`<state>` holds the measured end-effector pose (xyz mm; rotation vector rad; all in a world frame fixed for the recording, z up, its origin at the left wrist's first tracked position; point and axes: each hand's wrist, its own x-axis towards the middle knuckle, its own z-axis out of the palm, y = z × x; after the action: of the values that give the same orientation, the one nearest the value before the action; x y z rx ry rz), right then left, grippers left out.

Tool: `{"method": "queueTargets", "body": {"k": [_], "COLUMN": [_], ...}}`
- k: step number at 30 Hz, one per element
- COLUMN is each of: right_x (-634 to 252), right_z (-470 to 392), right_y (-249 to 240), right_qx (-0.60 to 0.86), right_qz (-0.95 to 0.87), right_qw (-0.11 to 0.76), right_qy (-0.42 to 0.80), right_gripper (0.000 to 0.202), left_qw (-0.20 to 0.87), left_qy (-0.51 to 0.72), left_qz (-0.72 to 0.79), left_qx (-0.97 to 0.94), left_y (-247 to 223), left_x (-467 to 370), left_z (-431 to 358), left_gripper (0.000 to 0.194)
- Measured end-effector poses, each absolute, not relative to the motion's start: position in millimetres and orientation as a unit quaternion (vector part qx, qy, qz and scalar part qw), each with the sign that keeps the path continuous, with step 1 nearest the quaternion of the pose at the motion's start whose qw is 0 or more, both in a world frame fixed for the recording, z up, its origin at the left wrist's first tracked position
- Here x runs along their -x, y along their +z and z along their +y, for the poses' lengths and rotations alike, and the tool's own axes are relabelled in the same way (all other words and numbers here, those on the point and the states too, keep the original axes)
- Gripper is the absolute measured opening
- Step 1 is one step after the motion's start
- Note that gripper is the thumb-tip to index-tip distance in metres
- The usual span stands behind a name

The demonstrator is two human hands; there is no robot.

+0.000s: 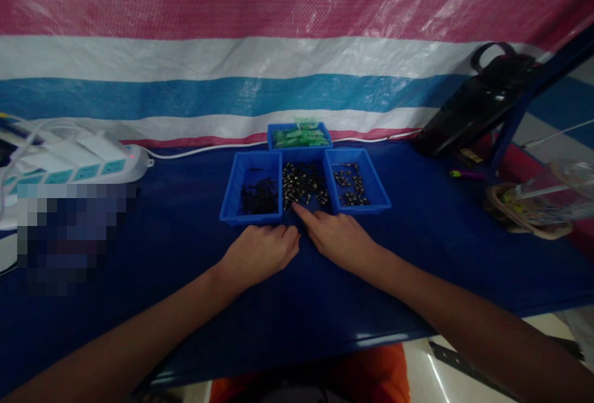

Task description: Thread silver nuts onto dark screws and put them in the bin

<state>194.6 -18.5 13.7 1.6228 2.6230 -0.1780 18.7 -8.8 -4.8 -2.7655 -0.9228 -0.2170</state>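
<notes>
A loose pile of small screw-like metal parts (304, 181), silvery and black, lies between two blue bins. My right hand (336, 236) reaches to its near edge, index finger stretched out with the tip at the parts and the other fingers curled. Just in front of the left blue bin (226, 199), my left hand (260, 251) is closed, knuckles up; whatever its fingers hold is hidden. Black slender parts (260, 195) fill some of that bin. Silvery screw-like parts (351, 186) lie in the right blue bin (378, 189).
Behind the pile, another blue bin (273, 146) contains green-tinted small packets (301, 137). A white power strip (116, 164) with cables is at left. A black bottle (473, 106) leans at right, near a clear cup (561, 189). A striped tarp (208, 56) hangs behind the blue tabletop (325, 304).
</notes>
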Motion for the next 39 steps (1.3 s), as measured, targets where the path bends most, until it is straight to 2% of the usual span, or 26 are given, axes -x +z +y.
{"method": "queueTargets", "body": {"k": [8, 12, 19, 29, 39], "right_x": [-193, -196, -204, -210, -216], "right_z": [-17, -17, -15, -17, -12], "right_y": [13, 10, 2, 3, 9], "right_qx": [-0.527, -0.53, -0.51, -0.464, -0.444], "right_qz": [0.847, 0.845, 0.856, 0.877, 0.884], "right_qw": [0.017, 0.0, -0.026, -0.057, -0.06], "right_qy": [-0.07, -0.071, -0.084, -0.112, -0.133], "right_gripper": [0.027, 0.029, 0.015, 0.019, 0.025], "left_qw": [0.113, 0.12, 0.136, 0.114, 0.062], "left_qy": [-0.087, -0.101, -0.105, -0.107, -0.102], "left_qz": [-0.33, -0.346, -0.355, -0.27, -0.291], "left_qx": [0.933, 0.925, 0.919, 0.95, 0.949], "left_y": [-2, -3, -5, -8, -11], "left_x": [-23, -23, -21, -15, -11], "left_z": [-8, -8, -9, -3, -2], "left_gripper": [0.022, 0.022, 0.022, 0.011, 0.015]}}
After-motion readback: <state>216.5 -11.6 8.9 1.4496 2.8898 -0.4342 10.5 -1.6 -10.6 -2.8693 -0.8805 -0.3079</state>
